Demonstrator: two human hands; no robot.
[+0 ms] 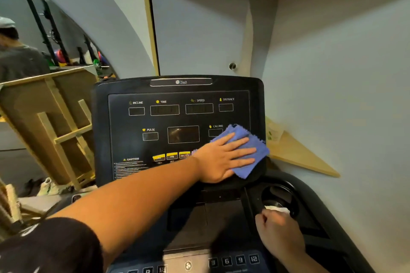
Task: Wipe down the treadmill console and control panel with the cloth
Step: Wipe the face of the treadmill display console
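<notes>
The blue cloth (246, 150) lies flat on the low right corner of the black treadmill console (177, 117), under the word CALORIE. The left hand (224, 157) lies spread flat on top of it, fingers wide. The right hand (279, 230) is curled around something white beside the round cup holder (279, 197).

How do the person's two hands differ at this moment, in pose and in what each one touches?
The left hand lies flat, fingers spread, pressing the blue cloth against the console's lower right; the right hand is curled into a loose fist.
The left hand is high on the display panel; the right hand is low, by the cup holder, gripping something white.
Both are bare.
</notes>
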